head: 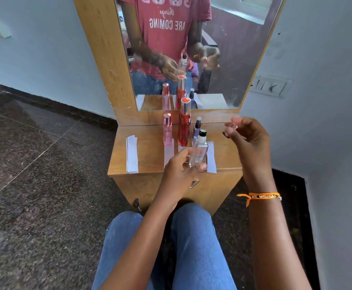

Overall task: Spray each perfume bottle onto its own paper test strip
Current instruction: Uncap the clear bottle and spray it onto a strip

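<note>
We see L hand (pixel 180 170) gripping clear bottle (pixel 199 151) above dresser top (pixel 150 162), over paper strips (pixel 211 156). R hand (pixel 247 139) raised, pinching clear cap (pixel 232 126). Pink bottle (pixel 167 130), red bottle (pixel 184 124) upright behind.

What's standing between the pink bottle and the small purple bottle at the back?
The tall red bottle stands between the pink bottle and the purple bottle, seen in the head view.

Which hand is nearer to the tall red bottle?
Left. The left hand holds a clear bottle just in front of the red bottle; the right hand is raised farther off at its right.
</note>
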`<state>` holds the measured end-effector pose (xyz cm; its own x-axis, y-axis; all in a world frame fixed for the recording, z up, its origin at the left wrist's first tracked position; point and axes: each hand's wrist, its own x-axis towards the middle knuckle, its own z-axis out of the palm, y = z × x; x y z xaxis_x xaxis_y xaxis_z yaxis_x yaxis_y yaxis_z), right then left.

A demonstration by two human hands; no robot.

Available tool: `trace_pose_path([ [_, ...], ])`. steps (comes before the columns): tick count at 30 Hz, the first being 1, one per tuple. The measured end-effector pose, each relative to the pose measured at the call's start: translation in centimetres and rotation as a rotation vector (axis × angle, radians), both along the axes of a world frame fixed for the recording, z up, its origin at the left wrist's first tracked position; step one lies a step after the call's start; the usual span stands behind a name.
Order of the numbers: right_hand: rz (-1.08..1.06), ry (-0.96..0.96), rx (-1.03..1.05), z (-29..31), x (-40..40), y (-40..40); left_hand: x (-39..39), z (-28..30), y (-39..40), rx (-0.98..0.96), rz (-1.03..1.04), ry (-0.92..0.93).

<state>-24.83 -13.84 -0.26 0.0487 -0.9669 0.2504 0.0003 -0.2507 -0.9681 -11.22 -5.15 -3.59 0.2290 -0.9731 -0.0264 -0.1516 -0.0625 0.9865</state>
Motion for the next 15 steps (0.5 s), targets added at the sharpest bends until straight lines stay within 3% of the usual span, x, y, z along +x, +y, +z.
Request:
trace_pose_path([
  [4,-0.212,0.414,-0.037,-4.3,-1.6,-1.3,0.1,-0.2,-0.2,0.001,0.022,0.007],
  [11,-0.192,0.550,-0.058,-7.4,-1.5,-1.4,-0.1,0.0,-0.4,0.019,0.058,-0.036],
  [15,-0.267,0.498,-0.250,-6.4,-2.1,0.0,0.1,-0.2,-0.5,0.054,0.032,-0.052],
])
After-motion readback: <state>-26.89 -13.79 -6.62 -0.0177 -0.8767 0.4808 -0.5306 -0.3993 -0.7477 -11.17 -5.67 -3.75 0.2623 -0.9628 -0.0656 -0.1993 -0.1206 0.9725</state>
